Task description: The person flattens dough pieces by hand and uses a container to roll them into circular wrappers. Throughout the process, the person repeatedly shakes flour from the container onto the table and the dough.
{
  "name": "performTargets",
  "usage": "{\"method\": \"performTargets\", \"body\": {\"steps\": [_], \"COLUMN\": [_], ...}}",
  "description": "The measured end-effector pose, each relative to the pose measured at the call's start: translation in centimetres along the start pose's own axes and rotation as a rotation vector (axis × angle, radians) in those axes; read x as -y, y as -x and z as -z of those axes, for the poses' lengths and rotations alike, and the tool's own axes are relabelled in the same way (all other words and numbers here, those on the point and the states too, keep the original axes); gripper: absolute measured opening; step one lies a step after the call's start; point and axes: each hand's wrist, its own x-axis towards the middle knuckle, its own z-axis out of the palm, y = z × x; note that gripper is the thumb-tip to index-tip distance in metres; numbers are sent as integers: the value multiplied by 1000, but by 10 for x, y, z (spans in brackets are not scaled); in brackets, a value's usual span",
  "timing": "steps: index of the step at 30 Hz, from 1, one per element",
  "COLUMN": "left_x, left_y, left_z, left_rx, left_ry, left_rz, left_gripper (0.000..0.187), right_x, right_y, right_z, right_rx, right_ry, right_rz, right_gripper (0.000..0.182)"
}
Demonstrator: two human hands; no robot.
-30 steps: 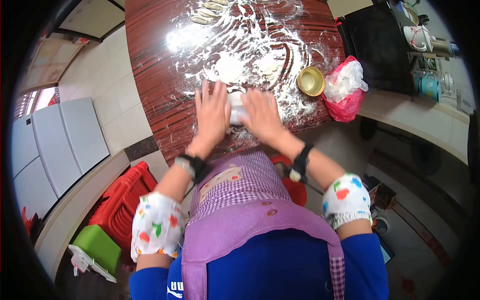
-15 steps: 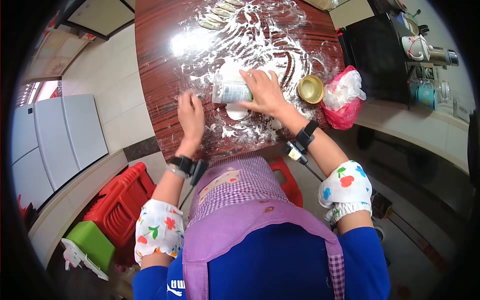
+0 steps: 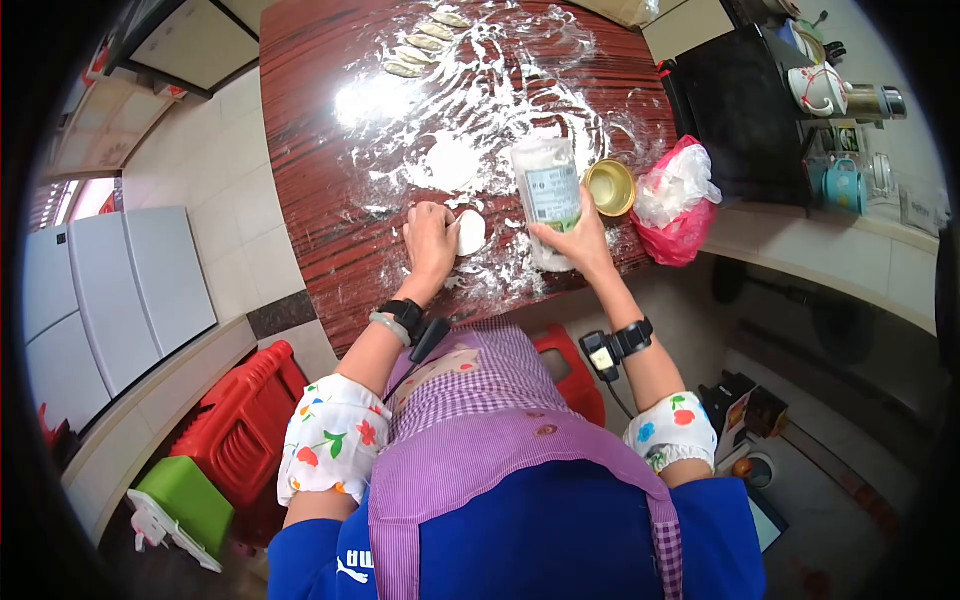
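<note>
My right hand (image 3: pixel 580 240) is wrapped round a clear plastic jar (image 3: pixel 550 190) with a printed label, dusted with flour, at the right of the floury table. Beside the jar stands a gold-coloured open tin (image 3: pixel 611 187). My left hand (image 3: pixel 432 240) rests on the table with its fingers curled together, at the left edge of a small flat dough round (image 3: pixel 471 233). The fingertips appear to pinch that edge, though the contact is partly hidden. A white round patch (image 3: pixel 453 163), dough or thick flour, lies further up the table.
Several folded dumplings (image 3: pixel 425 45) lie in a row at the far side of the dark red wooden table (image 3: pixel 310 120). A pink and white plastic bag (image 3: pixel 677 200) sits at the right edge. Red stools (image 3: pixel 240 420) stand on the floor at left.
The jar, lying on its side over the dough before, is now lifted to the right in my right hand. My left hand has moved right to the dough round, now uncovered.
</note>
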Motion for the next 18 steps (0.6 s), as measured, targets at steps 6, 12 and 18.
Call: {"method": "performTargets", "body": {"steps": [6,12,18], "left_x": [-5,-33,-21], "left_y": [-18,-71,-75], "left_z": [13,53,35], "left_rx": [-3,-167,102], "left_ry": [283,89,-191], "left_rz": [-13,-371,-622], "left_gripper": [14,10,26], "right_x": [-19,-20,-19], "right_y": [33,42,41], "right_z": [1,0,7], "right_rx": [-37,-56,-61], "right_ry": [-124,-50,-87], "right_rz": [-125,-74,-79], "right_gripper": [92,94,98]}}
